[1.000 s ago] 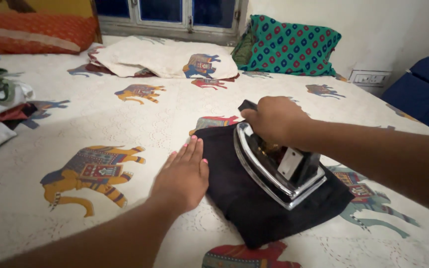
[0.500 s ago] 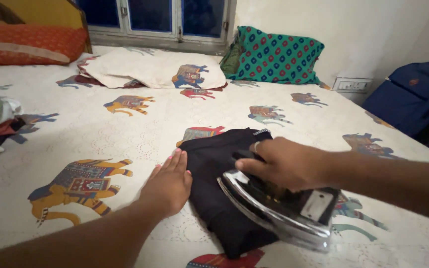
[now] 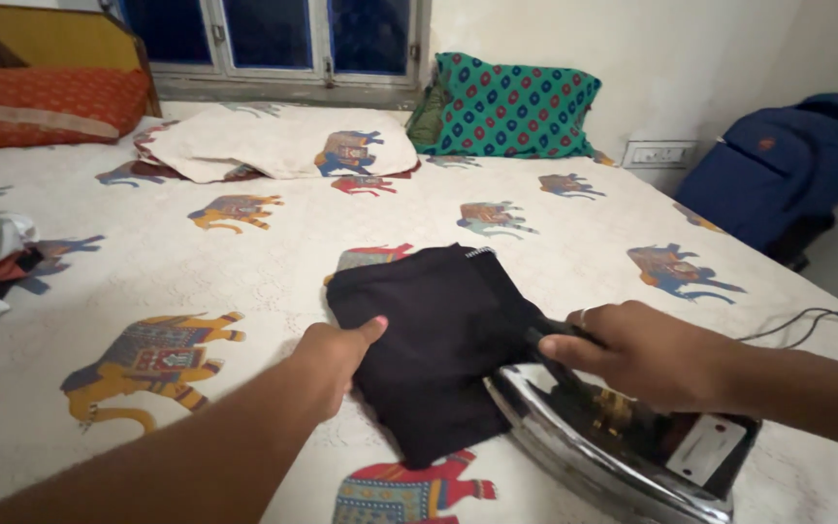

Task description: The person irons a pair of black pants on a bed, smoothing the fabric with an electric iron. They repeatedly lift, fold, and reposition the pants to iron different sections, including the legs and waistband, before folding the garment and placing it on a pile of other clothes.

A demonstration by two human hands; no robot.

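The bedsheet [image 3: 244,281], printed with elephants, is spread flat, and a folded black garment [image 3: 438,340] lies at its centre. Since the earlier views, the chrome iron [image 3: 613,442] has been drawn back off the cloth's middle to its near right edge. The right hand [image 3: 642,354] is closed around the handle. The left hand [image 3: 337,354], previously pressed flat and spread, is now curled, pinching the garment's left edge. Repositioning of the cloth is judged under way.
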